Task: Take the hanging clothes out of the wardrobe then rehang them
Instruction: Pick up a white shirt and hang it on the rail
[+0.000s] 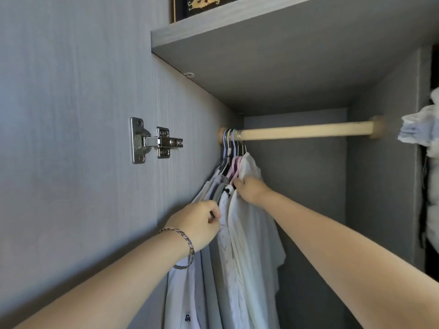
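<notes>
Several pale shirts [251, 238] hang on hangers [234, 148] bunched at the left end of a wooden rail [306, 132] inside a grey wardrobe. My left hand [199, 222], with a bracelet on the wrist, pinches the edge of a white garment low on the left of the bunch. Higher up, my right hand [249, 189] grips the shoulder of the rightmost white shirt near a pink hanger [234, 166]. The lower parts of the clothes run out of the frame.
The wardrobe's left side panel [185, 119] carries a metal door hinge [154, 143]. A shelf [273, 24] sits above the rail with a dark framed item [202, 3] on it. Folded cloth [420, 131] shows at the right edge. The rail's right stretch is bare.
</notes>
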A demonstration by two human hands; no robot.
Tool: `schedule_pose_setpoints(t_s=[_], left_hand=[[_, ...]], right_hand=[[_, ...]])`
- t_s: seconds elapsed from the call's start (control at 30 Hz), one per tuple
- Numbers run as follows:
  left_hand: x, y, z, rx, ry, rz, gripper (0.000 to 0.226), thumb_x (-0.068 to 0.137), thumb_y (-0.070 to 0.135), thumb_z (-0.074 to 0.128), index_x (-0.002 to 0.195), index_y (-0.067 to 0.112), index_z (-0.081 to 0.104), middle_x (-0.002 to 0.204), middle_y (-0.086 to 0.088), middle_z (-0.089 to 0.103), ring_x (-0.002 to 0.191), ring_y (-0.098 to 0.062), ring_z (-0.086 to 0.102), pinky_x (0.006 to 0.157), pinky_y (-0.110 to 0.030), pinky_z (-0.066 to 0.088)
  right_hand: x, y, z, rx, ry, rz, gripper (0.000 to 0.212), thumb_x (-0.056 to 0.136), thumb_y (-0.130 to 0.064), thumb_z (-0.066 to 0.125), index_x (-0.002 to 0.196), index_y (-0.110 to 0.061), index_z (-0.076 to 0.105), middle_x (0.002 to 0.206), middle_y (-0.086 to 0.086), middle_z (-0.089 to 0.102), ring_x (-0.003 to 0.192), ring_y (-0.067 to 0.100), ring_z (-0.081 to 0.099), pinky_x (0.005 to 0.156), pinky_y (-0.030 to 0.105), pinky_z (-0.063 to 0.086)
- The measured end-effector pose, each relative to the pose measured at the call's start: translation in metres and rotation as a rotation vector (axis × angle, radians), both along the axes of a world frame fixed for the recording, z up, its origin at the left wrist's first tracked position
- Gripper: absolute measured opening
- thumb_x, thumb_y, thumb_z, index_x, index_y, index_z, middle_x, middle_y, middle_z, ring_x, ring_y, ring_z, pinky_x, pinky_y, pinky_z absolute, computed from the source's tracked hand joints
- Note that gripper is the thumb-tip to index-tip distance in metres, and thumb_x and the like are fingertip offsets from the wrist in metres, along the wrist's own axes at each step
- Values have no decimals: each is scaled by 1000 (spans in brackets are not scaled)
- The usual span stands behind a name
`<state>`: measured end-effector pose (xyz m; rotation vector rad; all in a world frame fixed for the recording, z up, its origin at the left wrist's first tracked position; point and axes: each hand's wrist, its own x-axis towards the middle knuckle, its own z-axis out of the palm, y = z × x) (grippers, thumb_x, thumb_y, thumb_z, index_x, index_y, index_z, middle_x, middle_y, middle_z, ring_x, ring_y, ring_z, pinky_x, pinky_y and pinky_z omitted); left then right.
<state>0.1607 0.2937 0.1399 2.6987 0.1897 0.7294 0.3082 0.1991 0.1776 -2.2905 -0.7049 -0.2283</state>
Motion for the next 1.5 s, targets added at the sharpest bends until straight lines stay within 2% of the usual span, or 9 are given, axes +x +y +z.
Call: schedule_pose_setpoints(t_s=[0.03,0.17,0.27,0.4,0.57,0.67,1.0,1.27,1.5], left_hand=[[-3,1,-2,-1,4,-2,15,91,19,47,85,31,53,67,15,50,66,-11,50,64,-23,42],[-17,-7,-12,-71,41,-48,21,90,15,45,75,27,52,64,13,50,62,-10,50,56,-21,38],[-31,-24,-34,-157,112,-126,22,88,11,43,72,22,52,72,4,59,77,-19,63,65,-24,46],[-63,-62,-78,-118,281,-260,19,87,10,43,73,19,52,82,-5,63,81,-26,63,71,-28,49],[-125,-140,-129,19,508,-485,20,85,9,42,69,18,50,73,-5,59,70,-23,54,64,-24,45],[-166,-202,-162,97,596,-662,22,85,13,42,65,22,47,76,1,59,72,-21,56,71,-26,48],[-347,-448,-274,419,785,-1237,10,87,19,43,83,22,52,102,-6,68,91,-24,62,83,-32,49],[-544,-622,-342,446,956,-1526,23,86,7,43,67,18,48,64,1,58,50,-11,54,48,-17,40],[-681,-735,-386,578,921,-1740,17,86,14,46,74,23,53,87,-5,67,83,-26,64,79,-31,51]], right_hand=[[-4,-6,-7,-5,-11,17,47,102,-37,26,71,-13,51,81,12,55,91,24,50,69,25,33],[-32,-40,-43,62,95,-10,46,100,-45,26,112,-11,56,97,7,57,91,21,56,90,32,44],[-68,-80,-85,-52,359,-118,47,100,-41,31,121,-5,52,73,-1,51,63,10,50,64,22,46],[-148,-146,-141,-111,612,-231,31,98,-23,39,106,2,56,65,4,48,55,14,44,46,15,31],[-267,-230,-215,-72,638,-432,27,95,-15,46,68,-15,50,65,0,56,54,10,52,51,18,41],[-342,-286,-256,-1,734,-541,20,94,-10,43,76,-8,52,64,1,56,53,10,53,44,15,38],[-647,-478,-355,112,798,-1120,19,94,-23,47,87,-13,61,65,-8,61,55,3,55,59,16,45],[-920,-587,-410,242,923,-1562,29,91,-13,44,98,3,67,80,9,67,54,7,52,56,13,43],[-1100,-633,-450,487,1027,-1879,29,95,-16,44,98,3,65,86,12,65,73,20,59,61,23,46]])
